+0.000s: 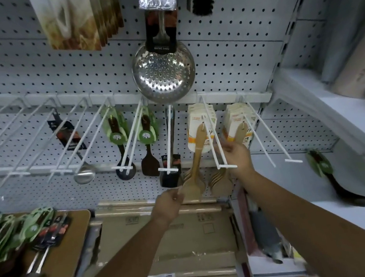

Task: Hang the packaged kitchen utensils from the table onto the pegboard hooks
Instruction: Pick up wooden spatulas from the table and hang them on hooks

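Skimmer (pixel 164 74) overhangs the wooden spoon (pixel 197 155); spatulas (pixel 149 164) hang beside.

White dotted pegboard (pixel 25 74), green-carded spatulas (pixel 146 132), silver perforated skimmer (pixel 164 73)

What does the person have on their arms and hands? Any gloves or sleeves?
No gloves and no sleeves show. The left forearm and right forearm are bare to the picture's edge. The left hand and right hand are bare too, with no watch, bracelet or ring that I can see.
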Motion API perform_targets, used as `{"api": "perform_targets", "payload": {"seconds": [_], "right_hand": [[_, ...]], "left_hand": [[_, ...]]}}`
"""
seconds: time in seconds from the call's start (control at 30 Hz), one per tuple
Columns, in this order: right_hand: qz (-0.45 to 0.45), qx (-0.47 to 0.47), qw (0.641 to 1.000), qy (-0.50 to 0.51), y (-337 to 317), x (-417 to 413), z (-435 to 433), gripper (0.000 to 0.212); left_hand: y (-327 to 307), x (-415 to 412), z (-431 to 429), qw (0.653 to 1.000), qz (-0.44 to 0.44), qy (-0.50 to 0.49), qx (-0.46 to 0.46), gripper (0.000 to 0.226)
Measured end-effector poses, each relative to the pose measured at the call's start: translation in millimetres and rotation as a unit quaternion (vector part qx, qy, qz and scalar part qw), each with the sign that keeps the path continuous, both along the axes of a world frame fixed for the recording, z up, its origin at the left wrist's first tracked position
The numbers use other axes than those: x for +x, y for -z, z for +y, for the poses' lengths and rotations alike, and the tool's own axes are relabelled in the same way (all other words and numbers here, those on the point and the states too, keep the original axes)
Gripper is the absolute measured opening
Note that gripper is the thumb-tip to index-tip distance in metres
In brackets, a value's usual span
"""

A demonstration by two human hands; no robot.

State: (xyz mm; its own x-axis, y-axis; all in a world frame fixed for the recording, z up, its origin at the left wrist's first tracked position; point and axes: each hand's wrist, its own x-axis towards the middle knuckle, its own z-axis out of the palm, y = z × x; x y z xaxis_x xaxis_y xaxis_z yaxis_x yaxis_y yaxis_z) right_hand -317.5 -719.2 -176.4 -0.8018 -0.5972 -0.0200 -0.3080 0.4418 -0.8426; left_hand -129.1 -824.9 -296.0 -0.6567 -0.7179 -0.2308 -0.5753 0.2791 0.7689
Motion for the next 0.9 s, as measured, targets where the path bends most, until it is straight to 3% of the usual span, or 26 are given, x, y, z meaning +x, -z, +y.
{"api": "perform_targets", "payload": {"seconds": [0.1, 0.23, 0.3, 0.4, 0.53, 0.63, 0.73, 0.87, 0.9], "right_hand": [[0.113, 0.145, 0.979, -0.088, 7.3, 0.5, 17.2, 0.04], [0.262, 0.272, 0.886, -0.27, 12.6, 22.7, 22.5, 0.058], [0.313, 0.276, 0.847, -0.328, 15.5, 43.8, 17.5, 0.068], [0.358, 0.238, 0.813, -0.393, 26.0, 85.6, 4.3, 0.101], [0.361, 0.212, 0.781, -0.464, 23.0, 160.0, -5.2, 0.09], [0.37, 0.181, 0.756, -0.509, 22.4, 213.6, -18.6, 0.087], [0.366, 0.146, 0.738, -0.548, 15.4, 269.8, -29.2, 0.074], [0.373, 0.127, 0.704, -0.591, 13.0, 345.5, -50.6, 0.106], [0.378, 0.124, 0.695, -0.599, 14.9, 364.2, -58.5, 0.104]], "left_hand": [[-8.0, 42.4, -10.6, 0.994, -0.06, -0.03, -0.083, 0.053], [-27.7, 110.0, -15.4, 0.963, -0.162, -0.025, -0.213, 0.066], [-41.2, 147.5, -8.3, 0.944, -0.206, -0.045, -0.252, 0.067], [-55.4, 204.2, 8.3, 0.929, -0.258, -0.077, -0.253, 0.075], [-74.4, 277.0, 31.0, 0.91, -0.317, -0.115, -0.24, 0.09], [-85.0, 326.4, 44.3, 0.894, -0.345, -0.152, -0.242, 0.074], [-93.6, 370.4, 55.6, 0.881, -0.359, -0.197, -0.239, 0.073], [-96.4, 432.4, 64.9, 0.87, -0.37, -0.235, -0.225, 0.077], [-94.0, 449.8, 65.4, 0.869, -0.367, -0.245, -0.225, 0.078]]}}
